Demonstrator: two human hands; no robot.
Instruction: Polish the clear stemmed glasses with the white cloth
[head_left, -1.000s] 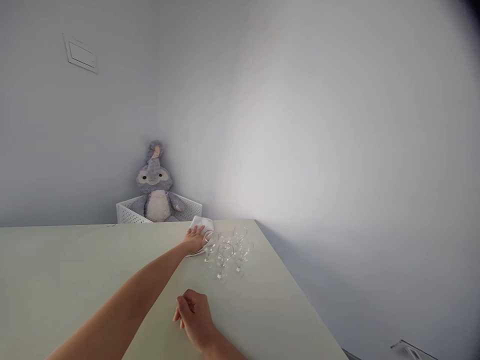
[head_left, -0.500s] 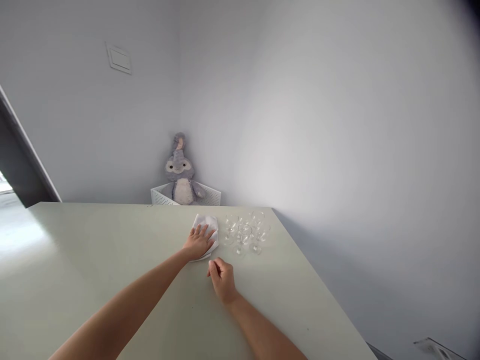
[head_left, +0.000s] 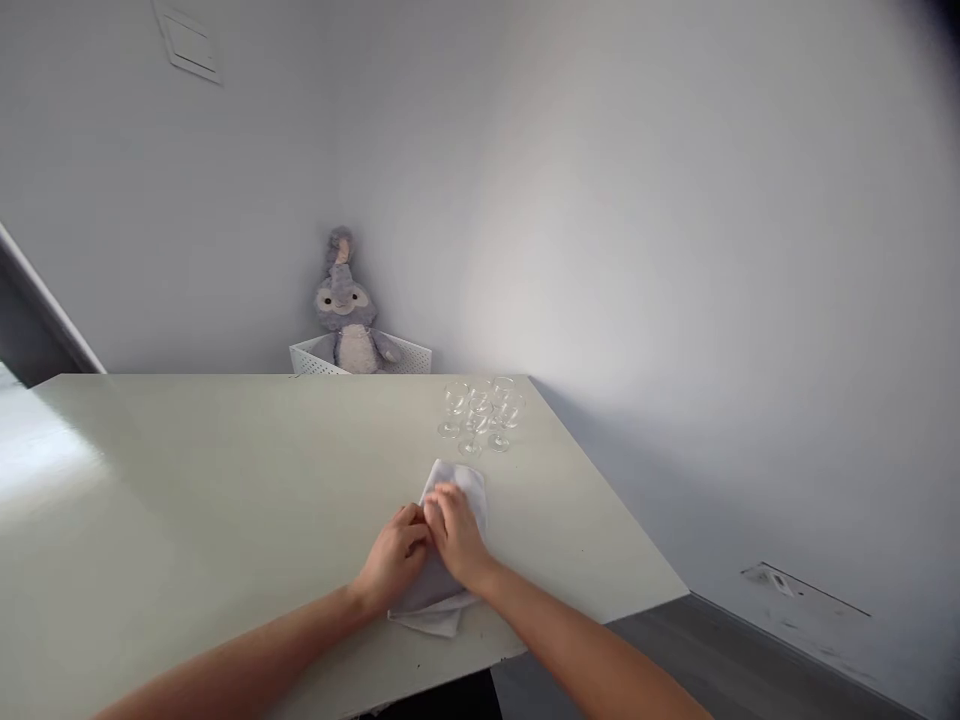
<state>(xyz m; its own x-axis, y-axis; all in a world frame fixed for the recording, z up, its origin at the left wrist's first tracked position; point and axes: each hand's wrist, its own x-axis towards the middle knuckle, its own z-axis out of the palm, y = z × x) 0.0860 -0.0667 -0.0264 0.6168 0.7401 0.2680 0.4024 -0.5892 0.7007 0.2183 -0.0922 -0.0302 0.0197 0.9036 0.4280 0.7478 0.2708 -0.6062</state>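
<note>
A folded white cloth (head_left: 462, 485) lies on the table in front of me, its lower layers fanned out towards the near edge. My left hand (head_left: 395, 552) is at the cloth's left side, fingers curled in and closed on its edge. My right hand (head_left: 456, 535) rests over the middle of the cloth with bent fingers, close against the left hand; its fingertips press on the fabric and partly cover it. Beyond the cloth stand several clear stemmed glasses (head_left: 478, 420), upright and grouped together. Neither hand touches them.
The pale table (head_left: 247, 480) has its right edge near a white wall (head_left: 675, 350). Behind the far edge, a grey plush toy (head_left: 351, 320) sits in a white perforated basket (head_left: 412, 357). A switch plate (head_left: 189, 45) is on the left wall.
The cloth has come nearer to me, away from beside the glasses. My left hand, earlier spread flat on it, is now curled. My right hand has moved from bare table onto the cloth.
</note>
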